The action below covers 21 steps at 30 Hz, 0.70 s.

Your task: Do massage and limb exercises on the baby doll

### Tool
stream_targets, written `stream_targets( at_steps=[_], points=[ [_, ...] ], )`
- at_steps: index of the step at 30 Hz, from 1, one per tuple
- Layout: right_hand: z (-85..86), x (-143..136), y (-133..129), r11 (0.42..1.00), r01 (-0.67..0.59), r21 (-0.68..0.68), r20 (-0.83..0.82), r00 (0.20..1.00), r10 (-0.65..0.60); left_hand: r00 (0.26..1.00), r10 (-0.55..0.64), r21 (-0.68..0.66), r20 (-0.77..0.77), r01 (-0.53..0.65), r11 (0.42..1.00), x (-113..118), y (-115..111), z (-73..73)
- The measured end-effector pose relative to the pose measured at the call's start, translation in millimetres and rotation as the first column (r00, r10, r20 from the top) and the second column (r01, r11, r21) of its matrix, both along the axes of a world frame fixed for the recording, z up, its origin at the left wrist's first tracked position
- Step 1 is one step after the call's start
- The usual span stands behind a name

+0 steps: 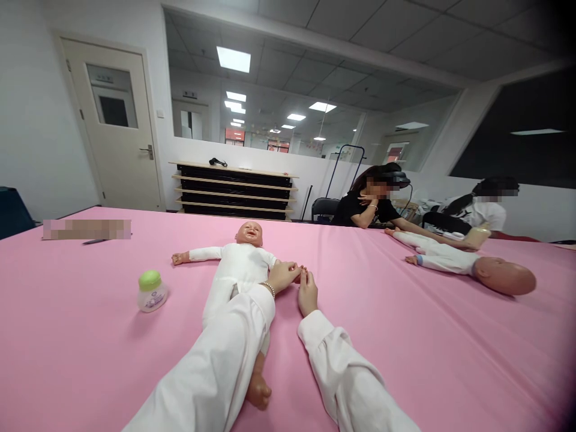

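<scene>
A baby doll (pixel 245 264) in a white bodysuit lies on its back on the pink-covered table (pixel 382 336), head away from me. My left hand (pixel 283 276), with a beaded bracelet at the wrist, reaches across its body and is closed around the doll's forearm near the wrist. Just beside it, my right hand (pixel 308 293) pinches the doll's small hand (pixel 303 270); its fingers are mostly hidden by mine. Left of the doll stands a small clear jar (pixel 152 297) with a green lid.
Another doll (pixel 454 261) lies at the right, where a person in black (pixel 373 198) sits with an arm stretched toward it and a bottle (pixel 477 237). Another person (pixel 486 207) in white sits farther right. A blurred-out flat item (pixel 87 229) lies at the far left.
</scene>
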State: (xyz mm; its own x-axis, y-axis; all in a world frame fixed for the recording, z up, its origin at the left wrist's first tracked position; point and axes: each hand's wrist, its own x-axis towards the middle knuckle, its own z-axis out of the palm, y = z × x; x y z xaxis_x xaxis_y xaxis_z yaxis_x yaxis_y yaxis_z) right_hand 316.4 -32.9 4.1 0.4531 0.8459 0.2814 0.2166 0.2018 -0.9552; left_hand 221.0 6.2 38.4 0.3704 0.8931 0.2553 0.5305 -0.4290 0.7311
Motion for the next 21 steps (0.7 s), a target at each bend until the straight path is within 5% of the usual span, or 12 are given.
stream_targets(
  at_steps=[7, 13, 21],
  points=[
    [-8.0, -2.4, 1.5, 0.993, 0.089, -0.074, 0.069, 0.994, -0.084, 0.992, 0.065, 0.028, -0.107, -0.062, 0.998, 9.6, 5.0, -4.8],
    [-2.7, 4.2, -3.5, 0.968, 0.223, -0.115, 0.05, 0.975, -0.218, 0.977, -0.04, 0.1, -0.207, 0.061, 0.993, 5.2, -2.9, -3.2],
    [-8.7, 1.3, -2.0, 1.0, -0.006, -0.011, -0.167, 0.986, 0.004, 0.975, 0.027, 0.046, -0.221, -0.017, 0.999, 2.5, -2.6, -1.8]
  ],
)
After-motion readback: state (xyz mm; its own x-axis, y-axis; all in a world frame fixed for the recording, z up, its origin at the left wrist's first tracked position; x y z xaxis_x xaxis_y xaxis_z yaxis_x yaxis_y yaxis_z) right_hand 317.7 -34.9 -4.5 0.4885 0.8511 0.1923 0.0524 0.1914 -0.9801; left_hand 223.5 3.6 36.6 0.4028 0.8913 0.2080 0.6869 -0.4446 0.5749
